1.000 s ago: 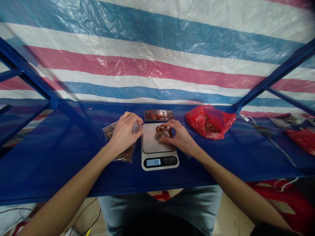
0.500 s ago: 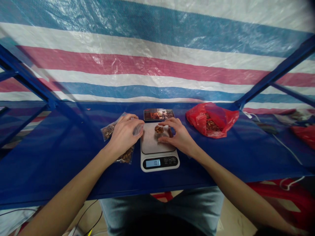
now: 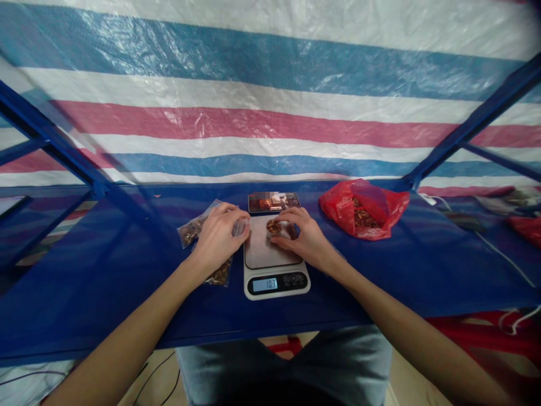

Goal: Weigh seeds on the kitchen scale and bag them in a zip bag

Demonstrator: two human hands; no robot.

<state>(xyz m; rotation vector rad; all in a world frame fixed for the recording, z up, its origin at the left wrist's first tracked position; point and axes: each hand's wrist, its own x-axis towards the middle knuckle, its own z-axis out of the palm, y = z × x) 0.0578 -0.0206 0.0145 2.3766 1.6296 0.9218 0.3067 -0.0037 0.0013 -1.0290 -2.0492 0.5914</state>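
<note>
A white digital scale [image 3: 276, 285] with a metal top stands before me; its display seems to read 10.3. On its plate sits a small clear cup [image 3: 274, 227] filled with brown nut-like pieces. My right hand [image 3: 306, 234] reaches in from the right, thumb and fingertips closed round the cup's sides. Left of the plate, my left hand [image 3: 220, 234] pinches a small clear plastic bag [image 3: 240, 227], its mouth seeming to gape. Below and behind that hand lie clear bags of brown pieces [image 3: 191, 231], partly hidden by it.
A red plastic bag [image 3: 338, 211] of brown pieces stands open at the right. Behind the scale lies a phone [image 3: 270, 202] with a lit screen. Blue frame bars [image 3: 71, 158] rise at both sides of the blue table [image 3: 127, 287], and a striped sheet [image 3: 262, 124] hangs behind.
My right fingertips have closed in on the cup. My left hand stays by the scale with the clear bag. The whole view has shifted slightly down; the reading looks the same.
</note>
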